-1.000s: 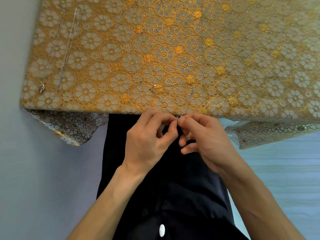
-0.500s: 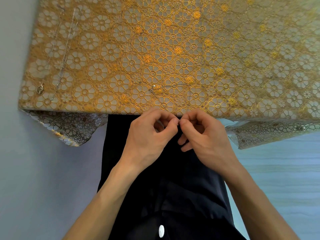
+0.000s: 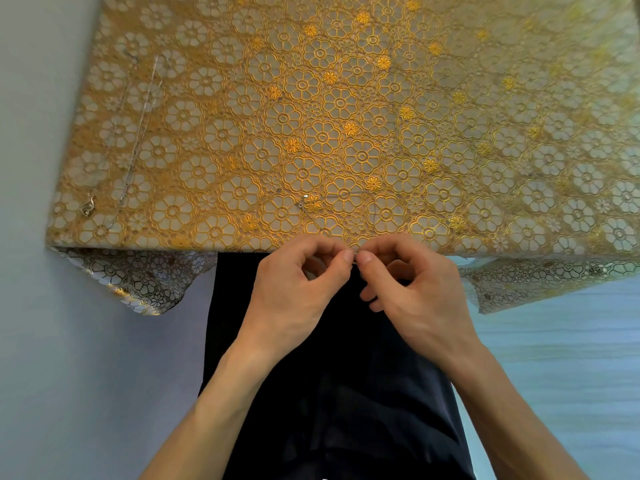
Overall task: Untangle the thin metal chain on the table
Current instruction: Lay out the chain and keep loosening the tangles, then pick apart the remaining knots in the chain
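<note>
At the near edge of the table (image 3: 519,216), the left hand (image 3: 294,296) and right hand (image 3: 415,299) pinch the thin chain (image 3: 341,194) between touching thumb and forefinger tips. Its loose length lies on the cloth at 12 o'clock from the hands. That length runs from 3 to 9 o'clock, its end pointing to 9.

The tablecloth (image 3: 346,116) carries a lace pattern of round orange-gold flowers on pale cream. Its hanging near edge shows the same flowers outlined dark on white. The thin chain (image 3: 332,195) is silvery. The clothing (image 3: 346,375) is near-black navy. The floor (image 3: 69,375) is pale grey-blue.
</note>
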A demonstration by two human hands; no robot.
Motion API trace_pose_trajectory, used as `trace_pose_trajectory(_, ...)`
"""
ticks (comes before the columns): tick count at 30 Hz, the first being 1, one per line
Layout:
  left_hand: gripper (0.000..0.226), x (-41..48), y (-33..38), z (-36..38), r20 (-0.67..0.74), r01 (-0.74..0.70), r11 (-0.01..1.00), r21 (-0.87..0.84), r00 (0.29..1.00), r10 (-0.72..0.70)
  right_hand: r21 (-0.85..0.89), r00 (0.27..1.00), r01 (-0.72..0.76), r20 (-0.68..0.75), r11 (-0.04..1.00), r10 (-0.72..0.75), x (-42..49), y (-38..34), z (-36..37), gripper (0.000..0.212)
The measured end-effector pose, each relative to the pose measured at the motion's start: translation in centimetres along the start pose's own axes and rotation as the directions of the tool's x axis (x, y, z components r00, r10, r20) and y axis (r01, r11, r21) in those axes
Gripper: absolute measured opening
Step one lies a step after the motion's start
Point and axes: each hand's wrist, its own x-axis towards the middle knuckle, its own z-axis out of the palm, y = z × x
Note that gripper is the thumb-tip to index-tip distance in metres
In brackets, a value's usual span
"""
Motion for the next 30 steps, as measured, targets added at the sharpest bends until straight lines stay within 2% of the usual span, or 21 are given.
trace_pose_trajectory(5,0.003,-0.2,0.1,0.1,-0.022,-0.125,0.978,0.169,0.991,0.131,-0.191,0.995,0.101,0.022,0.976,-0.099,0.1,0.5,-0.2,0.014)
trace_pose_trajectory(7,0.003,-0.2,0.1,0.0,-0.019,-0.154,0.960,0.235,0.986,0.163,-0.231,0.996,0.083,0.032,0.969,-0.078,0.2,0.3,-0.3,0.014)
trace_pose_trajectory(9,0.011,-0.1,0.2,0.0,-0.028,-0.198,0.939,0.283,0.976,0.214,-0.210,0.998,0.023,0.057,0.978,-0.012,0.5,0.0,-0.4,0.012)
trace_pose_trajectory(13,0.016,0.2,0.4,0.0,-0.053,-0.303,0.869,0.391,0.936,0.349,-0.020,0.974,-0.164,0.156,0.986,0.165,0.8,-0.9,-0.4,0.010)
trace_pose_trajectory(15,0.016,0.3,0.5,-0.1,-0.058,-0.334,0.838,0.432,0.917,0.396,-0.002,0.971,-0.170,0.171,0.985,0.168,0.8,-1.2,-0.4,0.009)
trace_pose_trajectory(19,0.018,0.6,0.6,-0.2,-0.062,-0.317,0.874,0.369,0.930,0.363,-0.048,0.983,-0.114,0.140,0.992,0.120,0.9,-1.4,-0.5,0.009)
trace_pose_trajectory(30,0.017,0.6,1.0,-0.5,-0.037,-0.343,0.887,0.309,0.928,0.372,0.025,0.981,-0.131,0.149,0.991,0.126,1.2,-1.9,-0.9,0.011)
